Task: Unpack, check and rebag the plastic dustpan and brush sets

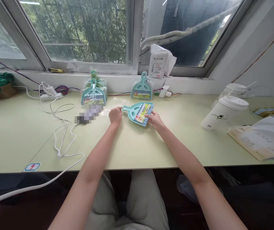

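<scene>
A teal mini dustpan and brush set (133,111) with a colourful printed label is held just over the table, its handle pointing left. My left hand (115,116) is closed at the tip of the handle, fingers pinched on it. On the other side, my right hand (156,120) grips the wide end, thumb over the label and fingers under the edge. Clear plastic film (114,105) lies on the table behind my left hand. Against the wall lean a bagged teal dustpan set (142,88) and, further left, a stack of similar bagged sets (93,91).
White cables (65,127) and a power strip (52,95) lie on the left. Paper cups (225,111) and a tissue pack (261,137) stand or lie at right. A white package (159,64) and a yellow cutter (55,70) rest on the sill. A blurred object (89,115) is beside my left hand.
</scene>
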Demonstrator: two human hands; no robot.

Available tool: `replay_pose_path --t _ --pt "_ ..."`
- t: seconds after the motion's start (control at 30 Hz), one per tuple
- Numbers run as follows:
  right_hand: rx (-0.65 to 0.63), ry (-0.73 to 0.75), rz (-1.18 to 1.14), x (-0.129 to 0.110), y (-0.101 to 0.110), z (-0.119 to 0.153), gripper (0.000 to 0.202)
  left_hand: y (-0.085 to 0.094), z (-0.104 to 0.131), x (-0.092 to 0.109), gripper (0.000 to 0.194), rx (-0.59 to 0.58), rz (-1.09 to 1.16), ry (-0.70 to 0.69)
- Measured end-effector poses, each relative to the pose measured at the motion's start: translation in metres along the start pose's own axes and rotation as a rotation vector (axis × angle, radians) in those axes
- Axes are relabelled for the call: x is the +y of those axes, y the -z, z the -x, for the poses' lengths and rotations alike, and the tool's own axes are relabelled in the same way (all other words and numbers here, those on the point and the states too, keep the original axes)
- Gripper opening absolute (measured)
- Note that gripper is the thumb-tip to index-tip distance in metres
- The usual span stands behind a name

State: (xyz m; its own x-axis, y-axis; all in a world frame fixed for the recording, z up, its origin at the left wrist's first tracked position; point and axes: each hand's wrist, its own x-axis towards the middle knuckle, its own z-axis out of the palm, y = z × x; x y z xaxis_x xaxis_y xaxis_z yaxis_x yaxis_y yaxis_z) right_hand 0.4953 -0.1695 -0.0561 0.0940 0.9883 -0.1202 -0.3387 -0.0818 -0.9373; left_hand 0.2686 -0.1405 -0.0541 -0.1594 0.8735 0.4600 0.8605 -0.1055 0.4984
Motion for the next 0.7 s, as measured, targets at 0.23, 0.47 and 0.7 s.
replay_pose_path --t 0.23,0.47,0.7 --pt "-0.018 -0.017 -0.100 0.005 -0.016 0.011 0.023 0.006 0.014 0.027 0.032 0.005 0.175 -0.232" --pt "-0.020 0.084 -0.235 0.006 -0.016 0.009 0.021 0.021 0.036 0.066 0.050 0.292 0.372 -0.104" --pt "-0.027 0.145 -0.285 0.002 -0.023 0.014 0.024 0.017 0.006 0.056 0.060 0.257 0.903 0.368"
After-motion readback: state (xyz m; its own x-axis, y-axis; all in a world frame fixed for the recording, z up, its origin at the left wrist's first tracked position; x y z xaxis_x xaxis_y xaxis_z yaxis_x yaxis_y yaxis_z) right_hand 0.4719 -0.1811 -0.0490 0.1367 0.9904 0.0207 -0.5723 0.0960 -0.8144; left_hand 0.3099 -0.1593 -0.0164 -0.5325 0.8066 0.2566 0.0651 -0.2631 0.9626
